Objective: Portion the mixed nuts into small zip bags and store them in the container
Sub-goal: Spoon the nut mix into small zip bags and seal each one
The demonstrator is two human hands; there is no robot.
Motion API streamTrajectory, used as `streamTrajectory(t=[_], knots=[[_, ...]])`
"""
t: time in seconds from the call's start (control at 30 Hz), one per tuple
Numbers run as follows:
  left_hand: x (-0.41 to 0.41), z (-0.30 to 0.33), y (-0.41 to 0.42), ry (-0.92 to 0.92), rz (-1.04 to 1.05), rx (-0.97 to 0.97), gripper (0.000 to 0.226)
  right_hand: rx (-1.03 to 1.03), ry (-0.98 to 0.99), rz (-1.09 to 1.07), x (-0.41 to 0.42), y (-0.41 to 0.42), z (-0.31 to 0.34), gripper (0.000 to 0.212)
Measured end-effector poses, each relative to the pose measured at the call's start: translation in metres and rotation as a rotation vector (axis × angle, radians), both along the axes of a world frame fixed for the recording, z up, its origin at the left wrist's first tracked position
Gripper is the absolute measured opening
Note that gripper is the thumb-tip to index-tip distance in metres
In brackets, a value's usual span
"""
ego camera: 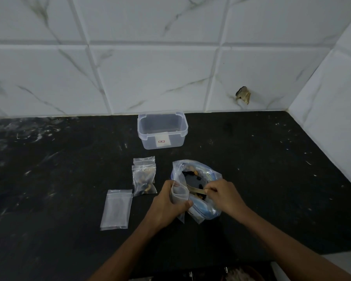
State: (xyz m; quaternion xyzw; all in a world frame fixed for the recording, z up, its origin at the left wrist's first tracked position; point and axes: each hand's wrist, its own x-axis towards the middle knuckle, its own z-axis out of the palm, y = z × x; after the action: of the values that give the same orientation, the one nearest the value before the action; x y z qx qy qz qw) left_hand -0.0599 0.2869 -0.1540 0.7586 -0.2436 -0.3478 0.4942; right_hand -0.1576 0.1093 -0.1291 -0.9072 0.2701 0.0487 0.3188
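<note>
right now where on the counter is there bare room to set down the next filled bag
Bare counter lies right of the big nut bag, and left of the empty zip bags. It is crowded between the container, the filled small bags and the left hand.

Black stone bench [251, 179], pale scuffs and specks across surface, heaviest smear far left. White marble-look tile wall [150, 74] behind, grey veining, wraps corner at right. Chipped hole in tile [243, 95] low right, near bench line. Blurred patterned object [239, 273] at bottom edge, cannot identify.
</note>
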Motion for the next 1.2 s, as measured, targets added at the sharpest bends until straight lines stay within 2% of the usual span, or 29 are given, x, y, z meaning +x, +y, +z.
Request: streamTrajectory(t=[0.2,0.37,0.57,0.73,0.83,1.07,1.2], knots=[[0.003,0.002,0.002,0.024,0.016,-0.006,0.045,0.249,0.029,-0.215,-0.003,-0.016,0.007,0.019],[0.008,0.004,0.006,-0.035,0.062,-0.007,0.05,0.382,0.019,-0.33,-0.017,-0.029,0.013,0.015],[0.015,0.011,0.0,-0.164,0.078,0.007,0.06,0.448,-0.064,-0.344,-0.026,-0.036,0.041,0.019],[0.019,0.012,-0.01,-0.227,0.076,0.065,0.071,0.431,-0.159,-0.255,-0.023,-0.028,0.072,0.019],[0.017,0.013,-0.013,-0.232,0.075,0.048,0.073,0.264,-0.173,-0.125,-0.02,-0.014,0.084,0.015],[0.013,0.015,-0.015,-0.221,0.099,0.002,0.065,-0.567,-0.296,0.426,-0.017,0.019,0.081,0.012],[0.013,0.017,-0.013,-0.209,0.128,-0.032,0.054,-0.724,-0.401,0.56,-0.022,0.024,0.077,0.014]])
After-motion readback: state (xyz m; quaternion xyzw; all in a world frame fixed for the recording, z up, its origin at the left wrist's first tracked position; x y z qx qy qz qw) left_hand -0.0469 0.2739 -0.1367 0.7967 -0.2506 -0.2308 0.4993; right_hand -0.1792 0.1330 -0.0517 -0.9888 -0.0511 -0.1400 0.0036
